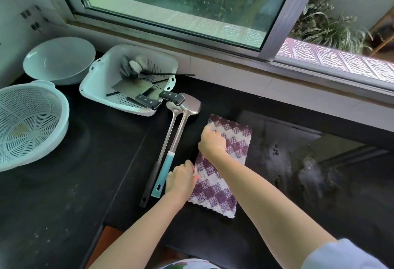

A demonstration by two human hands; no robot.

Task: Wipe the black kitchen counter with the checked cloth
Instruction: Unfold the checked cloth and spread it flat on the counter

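A purple-and-white checked cloth (223,162) lies flat and folded into a long strip on the black counter (213,230), running from near the window wall toward me. My right hand (213,143) grips the cloth's left edge near its far half, fingers curled. At the same edge, closer to me, my left hand (181,180) pinches the cloth. The counter to the right of the cloth looks wet and smeared.
A metal ladle (165,151) and a spatula (181,132) with a teal handle lie just left of the cloth. Behind them sits a white drainer tray (96,83) with two cleavers, then a white bowl (59,60) and colander (27,123). A sliding window (213,13) runs behind.
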